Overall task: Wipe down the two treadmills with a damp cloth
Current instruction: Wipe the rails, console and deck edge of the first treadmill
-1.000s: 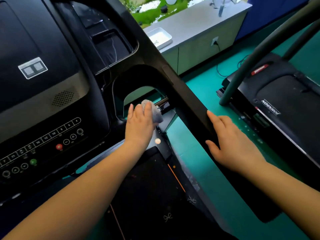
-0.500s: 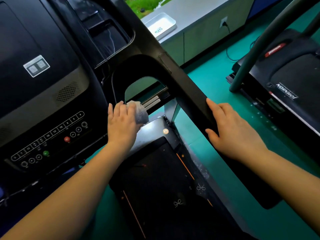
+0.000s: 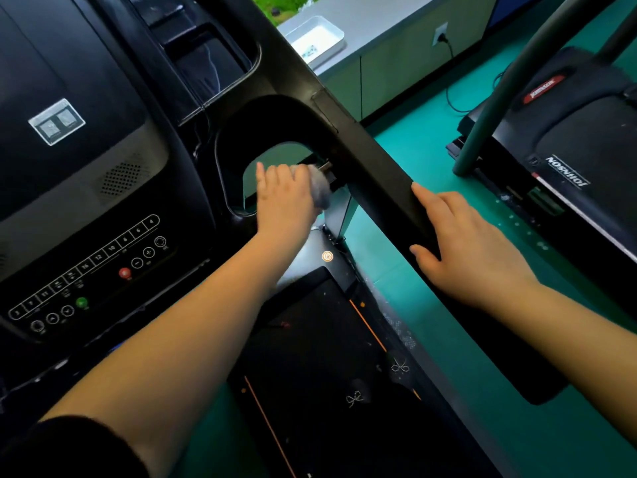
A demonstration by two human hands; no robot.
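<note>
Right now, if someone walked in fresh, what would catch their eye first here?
The left hand at centre, holding a grey cloth in the frame opening beside the black console. To its right, the right hand rests on the slanting black handrail, with a second treadmill on the green floor far right.

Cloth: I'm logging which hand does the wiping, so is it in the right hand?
No, the left hand holds the grey cloth, while the right hand rests on the black handrail.
</note>
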